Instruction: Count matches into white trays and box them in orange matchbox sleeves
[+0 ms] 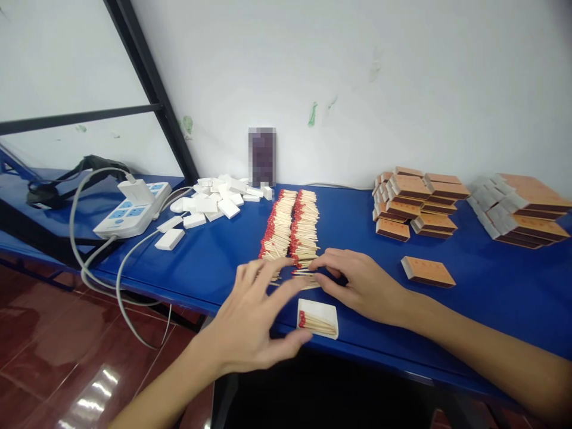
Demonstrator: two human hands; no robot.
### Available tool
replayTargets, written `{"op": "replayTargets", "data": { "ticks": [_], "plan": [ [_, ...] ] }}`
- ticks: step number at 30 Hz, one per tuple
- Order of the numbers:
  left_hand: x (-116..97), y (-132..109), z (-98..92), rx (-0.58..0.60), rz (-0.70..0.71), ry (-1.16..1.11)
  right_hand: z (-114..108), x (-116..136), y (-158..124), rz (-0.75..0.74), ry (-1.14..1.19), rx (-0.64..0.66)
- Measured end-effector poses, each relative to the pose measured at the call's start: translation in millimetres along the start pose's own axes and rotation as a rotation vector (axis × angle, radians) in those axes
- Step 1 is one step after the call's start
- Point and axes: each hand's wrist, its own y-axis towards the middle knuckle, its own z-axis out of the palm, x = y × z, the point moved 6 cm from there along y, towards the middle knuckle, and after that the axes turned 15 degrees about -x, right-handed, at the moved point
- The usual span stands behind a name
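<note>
Two long rows of red-headed matchsticks (304, 229) lie side by side on the blue table. At the near end of these rows, my left hand (254, 316) is open, its fingers spread and its fingertips by the match heads. From the other side my right hand (360, 283) has its thumb and index finger closed around the tail ends of a few matchsticks. Below the hands, close to the table's front edge, a white matchbox tray (328, 310) holds a small bundle of matchsticks. My left thumb is beside the tray's left edge.
White trays (205, 205) are heaped at the back left, beside a power strip (134, 208) with cables. Brown matchboxes (409, 185) are stacked at the right, with another stack (531, 193) farther right. One single matchbox (429, 272) lies nearer. A pixelated dark object (263, 156) leans on the wall.
</note>
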Motion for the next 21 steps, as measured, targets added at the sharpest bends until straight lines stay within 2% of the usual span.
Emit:
{"op": "replayTargets", "data": {
  "ticks": [3,4,8,12,16,21],
  "plan": [
    [25.4,8.8,-16.5,-0.096,-0.091,0.068,0.7,-0.7,1.4,0.011,0.003,0.011],
    [33.8,11.9,-19.1,-0.093,-0.103,0.094,0.9,-0.8,1.7,0.014,0.003,0.015],
    [54.8,24.4,-13.5,0.053,-0.067,0.082,0.4,0.0,2.2,0.022,0.016,0.019],
    [58.8,37.1,-6.2,0.141,0.019,0.081,-1.4,1.8,2.3,0.018,0.017,0.013],
    [56.8,45.8,-8.3,0.140,0.094,0.120,-2.4,2.6,2.7,0.012,0.005,0.006],
    [54.9,45.6,-11.6,0.138,0.104,0.133,-2.0,3.2,2.8,0.000,0.022,-0.001]
  ]
}}
